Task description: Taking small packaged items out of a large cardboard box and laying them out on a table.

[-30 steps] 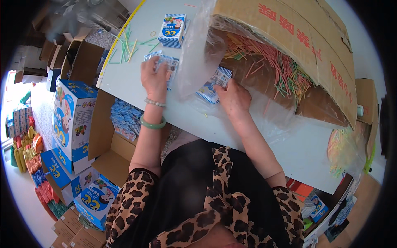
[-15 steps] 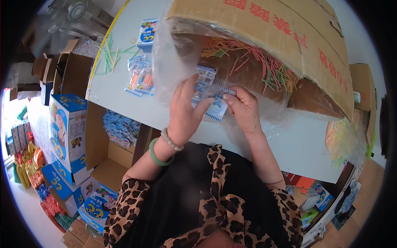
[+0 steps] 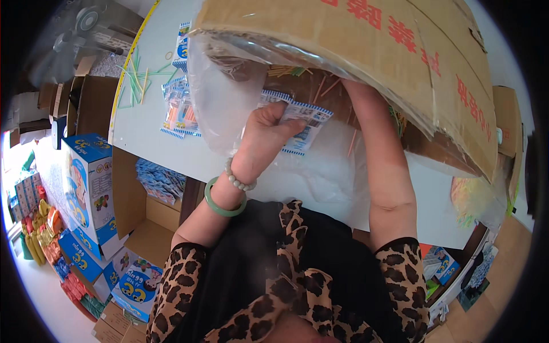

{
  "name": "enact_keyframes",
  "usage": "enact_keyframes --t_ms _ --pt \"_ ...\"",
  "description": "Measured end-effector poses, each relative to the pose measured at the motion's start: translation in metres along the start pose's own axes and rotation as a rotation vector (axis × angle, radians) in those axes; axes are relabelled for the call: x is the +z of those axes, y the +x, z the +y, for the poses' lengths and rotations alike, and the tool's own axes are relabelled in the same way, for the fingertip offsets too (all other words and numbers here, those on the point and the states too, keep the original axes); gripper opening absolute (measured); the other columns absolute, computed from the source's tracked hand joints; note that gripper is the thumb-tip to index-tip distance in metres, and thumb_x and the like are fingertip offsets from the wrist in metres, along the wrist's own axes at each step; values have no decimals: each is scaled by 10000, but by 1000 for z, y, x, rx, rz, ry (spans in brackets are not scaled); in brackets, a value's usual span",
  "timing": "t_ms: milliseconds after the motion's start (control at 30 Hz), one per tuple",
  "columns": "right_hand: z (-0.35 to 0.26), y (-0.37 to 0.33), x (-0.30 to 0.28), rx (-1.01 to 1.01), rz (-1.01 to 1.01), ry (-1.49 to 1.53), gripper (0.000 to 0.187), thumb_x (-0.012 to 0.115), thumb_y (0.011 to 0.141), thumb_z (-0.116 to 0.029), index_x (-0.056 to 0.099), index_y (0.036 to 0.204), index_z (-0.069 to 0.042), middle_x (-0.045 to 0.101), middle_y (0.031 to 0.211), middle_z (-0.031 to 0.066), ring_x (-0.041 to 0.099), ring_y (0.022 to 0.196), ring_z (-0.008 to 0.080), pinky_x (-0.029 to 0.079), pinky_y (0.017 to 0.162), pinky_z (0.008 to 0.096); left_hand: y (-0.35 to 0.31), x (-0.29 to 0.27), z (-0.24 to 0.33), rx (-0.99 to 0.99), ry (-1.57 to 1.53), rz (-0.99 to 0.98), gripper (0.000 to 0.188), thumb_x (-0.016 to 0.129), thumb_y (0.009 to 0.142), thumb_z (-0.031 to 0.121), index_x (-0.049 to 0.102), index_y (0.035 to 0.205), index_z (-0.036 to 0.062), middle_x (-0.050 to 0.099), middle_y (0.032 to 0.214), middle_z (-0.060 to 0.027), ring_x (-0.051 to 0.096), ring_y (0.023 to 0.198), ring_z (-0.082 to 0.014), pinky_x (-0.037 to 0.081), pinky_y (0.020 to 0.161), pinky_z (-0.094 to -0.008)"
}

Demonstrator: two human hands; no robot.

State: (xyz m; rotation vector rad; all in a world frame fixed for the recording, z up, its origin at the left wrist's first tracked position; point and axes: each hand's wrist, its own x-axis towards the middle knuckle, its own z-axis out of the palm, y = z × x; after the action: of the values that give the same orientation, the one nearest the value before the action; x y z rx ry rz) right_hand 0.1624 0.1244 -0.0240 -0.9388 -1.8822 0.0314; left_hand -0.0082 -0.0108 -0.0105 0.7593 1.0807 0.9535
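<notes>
My left hand, with a bead bracelet and a green bangle at its wrist, pinches a small clear plastic packet with blue-and-white striped ends. Another such packet lies just behind its fingers. My right forearm reaches under the upper side of a large cardboard box lying on its side. The box wall hides my right hand and whatever it touches. Thin pink, green and yellow sticks lie in the box, on a clear plastic liner that spills onto the table.
Filled packets and loose green sticks lie on the white table at left. An open carton of blue packets stands below its edge, beside blue printed boxes. A bag of pale sticks is at right.
My right hand has let go of the packet and gone into the box, out of sight. My left hand now holds the packet alone. The whole view has shifted slightly.
</notes>
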Motion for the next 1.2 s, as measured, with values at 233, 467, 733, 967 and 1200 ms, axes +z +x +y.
enact_keyframes --t_ms 233,467,733,967,1200 --pt "65 -64 -20 14 -127 -239 449 480 929 -337 466 1304 -91 496 1312 107 447 1227 242 374 1011 374 -2 -11 -3 -9 -49 -23 80 627 773 -39 630 840 6 669 836 -27 570 739 -57 462 670 -219" --pt "130 -95 -20 42 -217 -570 435 454 936 -340 467 1304 -108 502 1307 85 459 1215 236 385 1005 378 -3 2 0 -19 -83 2 85 621 769 -51 625 826 12 669 838 -28 575 735 -63 462 672 -222" --pt "40 -128 -42 559 -484 -83 314 465 957 -241 524 1178 -26 562 1152 74 552 1005 148 435 909 295 6 5 15 147 6 -99 242 615 793 -15 602 1034 -2 625 947 -28 578 817 -97 478 748 -244" --pt "-8 -134 -7 659 -49 350 275 608 818 -200 617 1066 -83 635 1053 85 596 972 237 462 851 362 53 55 -13 563 210 -252 261 579 835 30 554 1093 2 608 943 -89 585 885 -173 471 795 -296" --pt "-36 -108 -20 653 -104 147 218 610 748 -232 640 900 -79 640 878 144 601 866 319 457 760 422 52 47 -33 771 727 18 264 579 737 1 569 998 39 586 973 -190 546 904 -413 469 772 -456"
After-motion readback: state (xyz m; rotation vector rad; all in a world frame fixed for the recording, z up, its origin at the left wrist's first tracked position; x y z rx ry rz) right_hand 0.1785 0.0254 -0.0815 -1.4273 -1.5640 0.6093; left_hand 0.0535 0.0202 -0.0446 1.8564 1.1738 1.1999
